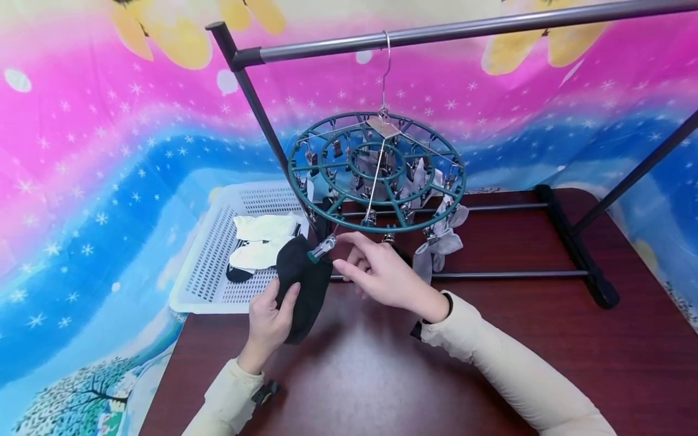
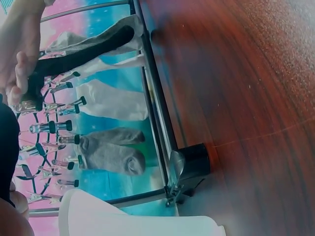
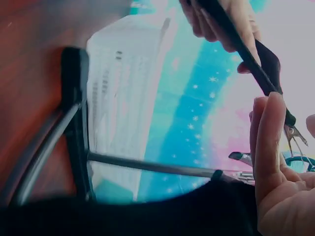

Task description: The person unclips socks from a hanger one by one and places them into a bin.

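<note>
Black sock (image 1: 311, 290) clipped, left hand (image 1: 271, 318) gripping

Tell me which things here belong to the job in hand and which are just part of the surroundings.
Seemingly in the job:
black sock, held by the left hand
clip gripping it, beside the right hand
gray socks on the green round hanger
metal rack
white socks in the white basket

Seemingly just background:
snowflake-print backdrop
reddish-brown tabletop

Bright light, glare on table (image 1: 360, 381), wrist views (hazier)
</note>
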Demonstrator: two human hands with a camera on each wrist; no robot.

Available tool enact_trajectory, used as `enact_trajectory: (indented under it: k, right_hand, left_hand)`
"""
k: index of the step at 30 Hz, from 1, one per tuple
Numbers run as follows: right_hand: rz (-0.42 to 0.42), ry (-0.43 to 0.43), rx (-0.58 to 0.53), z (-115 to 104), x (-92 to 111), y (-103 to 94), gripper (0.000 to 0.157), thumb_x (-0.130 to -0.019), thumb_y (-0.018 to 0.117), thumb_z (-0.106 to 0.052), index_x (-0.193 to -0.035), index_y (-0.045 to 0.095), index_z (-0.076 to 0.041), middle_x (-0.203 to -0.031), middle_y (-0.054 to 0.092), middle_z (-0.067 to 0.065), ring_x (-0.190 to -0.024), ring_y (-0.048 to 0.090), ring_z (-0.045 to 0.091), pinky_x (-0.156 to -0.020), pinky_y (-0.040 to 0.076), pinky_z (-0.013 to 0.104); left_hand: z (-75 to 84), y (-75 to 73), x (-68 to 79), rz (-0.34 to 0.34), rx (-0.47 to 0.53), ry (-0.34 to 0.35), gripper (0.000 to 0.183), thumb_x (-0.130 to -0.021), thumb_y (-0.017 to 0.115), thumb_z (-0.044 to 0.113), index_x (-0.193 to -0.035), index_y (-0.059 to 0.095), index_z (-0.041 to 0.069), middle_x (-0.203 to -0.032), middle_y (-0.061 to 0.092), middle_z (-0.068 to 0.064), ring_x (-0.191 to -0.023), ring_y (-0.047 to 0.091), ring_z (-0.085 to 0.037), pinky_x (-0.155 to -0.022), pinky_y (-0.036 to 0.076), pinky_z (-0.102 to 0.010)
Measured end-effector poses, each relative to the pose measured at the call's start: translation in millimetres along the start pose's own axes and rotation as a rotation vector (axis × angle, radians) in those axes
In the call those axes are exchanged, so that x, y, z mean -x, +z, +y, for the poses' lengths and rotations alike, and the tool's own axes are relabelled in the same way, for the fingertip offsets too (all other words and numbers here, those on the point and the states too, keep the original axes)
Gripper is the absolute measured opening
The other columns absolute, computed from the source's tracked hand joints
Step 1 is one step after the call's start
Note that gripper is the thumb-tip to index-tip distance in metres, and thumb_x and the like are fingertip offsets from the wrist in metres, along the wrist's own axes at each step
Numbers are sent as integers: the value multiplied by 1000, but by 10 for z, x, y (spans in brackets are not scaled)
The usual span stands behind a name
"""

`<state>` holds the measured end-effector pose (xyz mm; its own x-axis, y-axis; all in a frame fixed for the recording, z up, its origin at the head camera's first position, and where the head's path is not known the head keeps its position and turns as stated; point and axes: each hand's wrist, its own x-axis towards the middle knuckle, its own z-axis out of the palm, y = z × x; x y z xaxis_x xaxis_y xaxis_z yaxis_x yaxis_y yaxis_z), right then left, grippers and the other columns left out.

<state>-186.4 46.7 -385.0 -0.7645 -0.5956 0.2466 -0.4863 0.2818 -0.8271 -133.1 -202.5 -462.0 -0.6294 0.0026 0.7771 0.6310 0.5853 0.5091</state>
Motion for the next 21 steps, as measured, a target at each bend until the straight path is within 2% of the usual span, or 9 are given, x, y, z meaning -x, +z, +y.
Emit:
enact_trajectory:
  k: [2, 5, 7, 10, 12, 17, 21]
  right_hand:
    - [-13, 40, -58, 1, -58, 15, 40, -106, 61, -32, -139, 53, -11, -78, 67, 1, -53, 65, 15, -57, 57, 31]
    - [-18, 63, -135, -14, -150, 23, 29, -106, 59, -36, -123, 58, -12, -75, 64, 7, -50, 63, 22, -53, 55, 37]
    - [-19, 82, -155, -14, -202, 28, 26, -106, 58, -40, -111, 61, -15, -69, 62, 8, -48, 61, 25, -47, 52, 39]
    - [-16, 127, -146, -31, -249, 28, 33, -106, 55, -50, -100, 61, -19, -62, 57, 7, -47, 59, 27, -48, 47, 38]
    - [-6, 172, -132, -44, -262, 28, 39, -104, 53, -59, -97, 62, -22, -61, 56, 6, -49, 58, 29, -49, 45, 37]
    - [33, 259, -122, -58, -277, 27, 44, -99, 52, -68, -97, 67, -27, -65, 55, 4, -56, 58, 33, -56, 47, 36]
    - [49, 265, -123, -51, -286, 25, 41, -101, 54, -63, -96, 68, -24, -72, 61, 3, -71, 66, 19, -68, 54, 33]
  left_hand:
    - [-5, -5, 10, -11, 1, 7, 8, -87, 72, -6, -93, 68, -3, -58, 60, -9, -49, 52, -12, -48, 44, -26]
    - [-16, -6, 19, -24, 10, 19, 9, -89, 71, -5, -97, 69, -4, -64, 66, -12, -52, 58, -13, -50, 47, -26]
    - [-21, -5, 22, -24, 15, 28, 4, -91, 71, -1, -91, 67, -3, -61, 63, -11, -51, 55, -12, -49, 46, -25]
    - [-25, 2, 22, -12, 21, 37, 17, -96, 71, 6, -83, 61, 0, -54, 53, -5, -48, 47, -10, -46, 41, -24]
    - [-25, 3, 21, -8, 23, 38, 21, -97, 71, 9, -81, 60, 1, -53, 50, -4, -48, 45, -10, -46, 40, -23]
    - [-23, 1, 22, -13, 27, 35, 9, -95, 71, 5, -93, 68, -3, -59, 62, -9, -50, 56, -14, -48, 45, -26]
    - [-44, 5, 27, -8, 22, 54, 18, -99, 70, 12, -87, 64, -2, -55, 54, -5, -47, 50, -13, -46, 42, -25]
